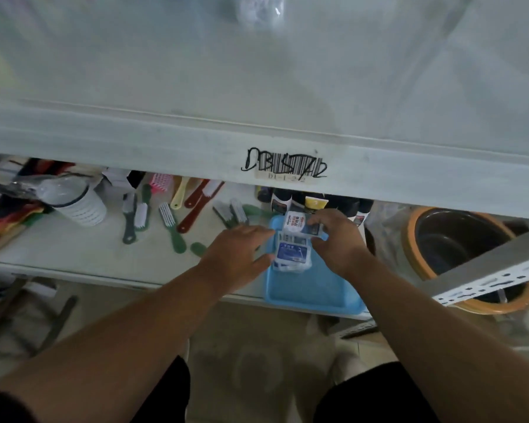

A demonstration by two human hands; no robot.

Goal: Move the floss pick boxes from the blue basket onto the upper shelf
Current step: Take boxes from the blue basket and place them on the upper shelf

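Both hands pinch floss pick boxes [290,250] over the blue basket [312,288]: right hand [333,239] grips the top box, left hand [239,254] steadies the stack (loosely); slick wrappers could slide out.

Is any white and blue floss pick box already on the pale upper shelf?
No, the floss pick boxes lie in the blue plastic basket; the upper shelf shows none.
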